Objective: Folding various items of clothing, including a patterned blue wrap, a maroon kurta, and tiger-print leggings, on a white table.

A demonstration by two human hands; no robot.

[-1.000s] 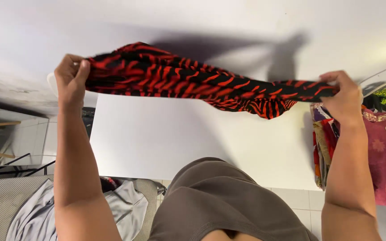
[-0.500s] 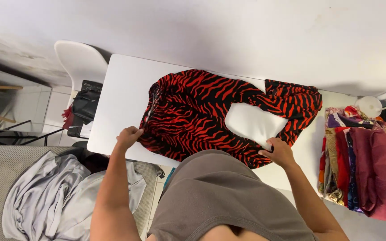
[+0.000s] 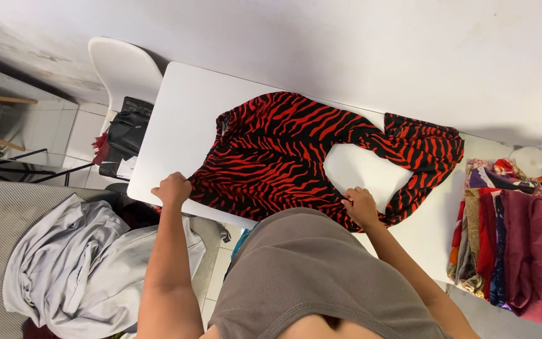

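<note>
Red-and-black striped garment [image 3: 283, 157] spread on the white table [image 3: 177, 113], its sleeve looping right. Our left hand [image 3: 172, 188] pinches the near hem corner; our right hand [image 3: 361, 206] grips the near edge. We judge that even outward tension, keeping the hem along the table edge, flattens it best.

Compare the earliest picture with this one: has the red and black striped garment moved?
Yes. The striped garment, earlier stretched in the air between both hands, now lies spread on the white table, with the left hand and right hand gripping its near edge.
</note>
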